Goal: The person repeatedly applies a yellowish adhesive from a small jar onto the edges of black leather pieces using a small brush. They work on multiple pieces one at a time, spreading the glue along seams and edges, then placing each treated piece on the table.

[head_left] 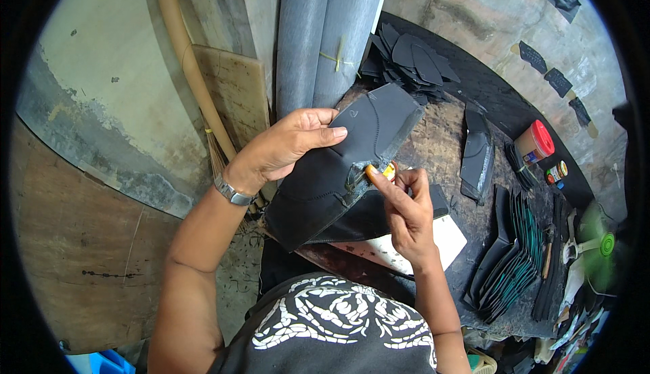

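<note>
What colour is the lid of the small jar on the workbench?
Red, on the jar at the bench's right side; head view.

matt black leather piece, rough worn workbench

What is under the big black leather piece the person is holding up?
Under the big black leather piece lie another dark leather piece and a white sheet on the worn workbench. The covered bench cannot be seen.

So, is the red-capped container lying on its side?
No, the red-capped container stands upright on the worktable, to the right of both hands.
</note>
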Tool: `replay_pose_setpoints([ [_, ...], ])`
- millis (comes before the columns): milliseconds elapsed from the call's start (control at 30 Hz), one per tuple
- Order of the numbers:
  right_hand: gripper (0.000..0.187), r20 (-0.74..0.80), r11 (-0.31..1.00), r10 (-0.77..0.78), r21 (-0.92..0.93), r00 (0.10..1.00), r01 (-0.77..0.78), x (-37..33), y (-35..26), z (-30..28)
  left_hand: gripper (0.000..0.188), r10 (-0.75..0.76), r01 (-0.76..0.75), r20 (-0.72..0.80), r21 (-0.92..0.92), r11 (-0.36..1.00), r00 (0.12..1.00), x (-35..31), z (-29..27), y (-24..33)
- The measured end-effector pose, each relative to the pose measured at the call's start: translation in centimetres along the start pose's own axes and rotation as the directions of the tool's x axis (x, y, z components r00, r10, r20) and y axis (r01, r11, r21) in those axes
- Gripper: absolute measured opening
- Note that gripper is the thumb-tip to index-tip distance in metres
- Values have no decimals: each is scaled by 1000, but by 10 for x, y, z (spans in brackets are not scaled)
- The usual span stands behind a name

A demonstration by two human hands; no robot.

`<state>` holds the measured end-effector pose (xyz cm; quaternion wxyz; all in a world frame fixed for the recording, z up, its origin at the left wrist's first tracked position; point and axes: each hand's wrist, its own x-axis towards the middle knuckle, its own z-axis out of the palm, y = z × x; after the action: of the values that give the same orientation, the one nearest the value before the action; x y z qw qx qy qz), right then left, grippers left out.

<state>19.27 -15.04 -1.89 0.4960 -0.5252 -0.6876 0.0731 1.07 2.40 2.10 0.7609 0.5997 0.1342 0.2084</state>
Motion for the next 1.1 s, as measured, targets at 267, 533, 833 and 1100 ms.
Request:
replay_pose_setpoints([
  [267,70,68,938,-71,-335,995,90,4,-10,-1,35,-52,50,-29,-80,996,998,-1,2,-1],
  [533,73,74,906,-146,-391,987,163,7,-9,2,35,-49,49,-6,-74,996,999,0,3,-3],
  [833,69,156,900,-200,-362,967,244,7,-8,-5,34,-49,49,4,-103,994,999,2,2,-7],
  [1100,49,-1,990,-128,-54,992,128,-4,1,-8,41,-52,48,-22,-161,986,998,3,-6,-12],
])
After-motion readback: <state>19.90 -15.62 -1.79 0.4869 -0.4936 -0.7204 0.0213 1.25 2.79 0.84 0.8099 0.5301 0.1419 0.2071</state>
